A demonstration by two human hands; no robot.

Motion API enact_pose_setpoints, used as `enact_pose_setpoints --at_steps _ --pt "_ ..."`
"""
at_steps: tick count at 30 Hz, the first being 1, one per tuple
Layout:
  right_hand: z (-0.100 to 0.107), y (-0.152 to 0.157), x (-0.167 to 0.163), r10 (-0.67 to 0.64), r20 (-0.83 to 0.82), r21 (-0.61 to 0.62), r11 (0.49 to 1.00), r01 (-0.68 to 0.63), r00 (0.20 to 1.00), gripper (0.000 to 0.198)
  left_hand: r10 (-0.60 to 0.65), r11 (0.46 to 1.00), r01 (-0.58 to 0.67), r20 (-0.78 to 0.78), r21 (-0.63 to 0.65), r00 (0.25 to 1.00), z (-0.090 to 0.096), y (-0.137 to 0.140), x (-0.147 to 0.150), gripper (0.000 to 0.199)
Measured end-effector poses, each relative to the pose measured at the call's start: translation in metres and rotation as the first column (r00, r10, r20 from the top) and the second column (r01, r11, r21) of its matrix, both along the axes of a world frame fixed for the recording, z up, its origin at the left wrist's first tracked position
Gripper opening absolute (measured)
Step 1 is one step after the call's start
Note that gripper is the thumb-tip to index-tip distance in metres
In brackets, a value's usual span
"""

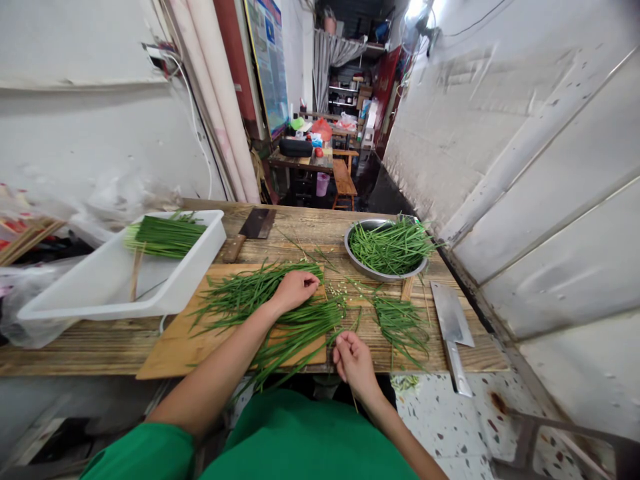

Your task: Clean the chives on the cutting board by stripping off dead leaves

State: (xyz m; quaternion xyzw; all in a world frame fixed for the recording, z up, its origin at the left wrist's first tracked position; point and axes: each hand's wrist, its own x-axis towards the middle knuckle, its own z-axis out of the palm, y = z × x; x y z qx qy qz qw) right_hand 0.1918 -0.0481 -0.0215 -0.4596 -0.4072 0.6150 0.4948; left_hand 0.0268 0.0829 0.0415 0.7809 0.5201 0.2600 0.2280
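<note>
Two loose heaps of garlic chives lie on the wooden cutting board [170, 347]. My left hand [296, 291] rests over the far chives [245, 288], its fingertips pinched together; what they hold is too small to make out. The near chives [300, 331] spread towards the board's front edge. Just right of them, my right hand [354, 360] is closed, thumb against fingers, on a thin chive blade [358, 320]. A smaller bunch of chives [400, 325] lies on the table to the right. Pale cut ends [337, 291] are scattered between the heaps.
A metal bowl [351, 257] full of chives stands at the back right. One cleaver [451, 317] lies at the right edge, its handle overhanging; another cleaver [257, 223] lies behind the board. On the left, a white tray [170, 293] holds bundled chives [173, 235].
</note>
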Motion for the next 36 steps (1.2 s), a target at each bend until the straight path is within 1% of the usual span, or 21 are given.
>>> enact_pose_setpoints --at_steps 6,11,17,20,23,24,25,26,28,30,33,36 --pt "-0.001 0.000 0.000 0.000 -0.007 0.005 1.000 0.000 1.000 0.037 -0.015 0.998 0.015 0.005 0.058 1.000 -0.001 -0.001 -0.001 0.020" --pt "-0.001 0.000 0.000 -0.004 -0.001 0.005 1.000 0.005 1.000 0.037 -0.022 0.997 0.022 0.002 0.080 1.000 -0.001 -0.001 -0.002 0.018" --pt "-0.001 0.000 -0.001 -0.008 -0.010 -0.010 1.000 0.008 1.000 0.038 -0.032 0.987 0.044 -0.081 0.153 0.996 0.000 -0.009 0.001 0.017" --pt "0.000 0.000 -0.002 -0.012 -0.021 -0.015 1.000 0.011 1.000 0.038 -0.112 0.978 0.131 -0.123 0.162 0.986 -0.001 -0.022 0.002 0.018" --pt "0.001 -0.001 -0.001 -0.013 -0.013 -0.007 1.000 0.012 1.000 0.037 -0.250 0.955 0.271 -0.164 0.118 0.954 0.000 -0.033 -0.001 0.021" --pt "0.001 -0.001 -0.001 -0.010 -0.011 -0.007 1.000 0.010 1.000 0.037 -0.269 0.951 0.290 -0.173 0.109 0.947 0.001 -0.034 -0.003 0.022" --pt "0.001 -0.001 -0.001 -0.008 -0.011 -0.008 1.000 0.008 1.000 0.037 -0.254 0.955 0.276 -0.179 0.112 0.951 0.003 -0.033 -0.006 0.023" --pt "0.001 -0.001 -0.001 -0.008 -0.011 -0.009 1.000 0.008 1.000 0.037 -0.205 0.965 0.230 -0.183 0.127 0.961 0.005 -0.031 -0.009 0.024" --pt "0.001 0.000 -0.001 -0.011 -0.009 -0.006 1.000 0.011 1.000 0.037 -0.052 0.981 0.087 -0.200 0.171 0.978 0.009 -0.021 -0.015 0.023" --pt "0.002 0.000 -0.002 -0.015 0.000 0.000 1.000 0.015 1.000 0.037 0.062 0.981 -0.013 -0.249 0.195 0.967 0.011 -0.009 -0.020 0.020" --pt "0.004 -0.001 -0.002 -0.014 0.007 0.001 1.000 0.014 1.000 0.037 0.123 0.975 -0.053 -0.326 0.216 0.937 0.010 0.007 -0.024 0.016" --pt "0.005 -0.001 -0.001 -0.008 -0.003 -0.003 1.000 0.008 1.000 0.038 0.199 0.960 -0.104 -0.374 0.260 0.906 0.007 0.015 -0.025 0.014"
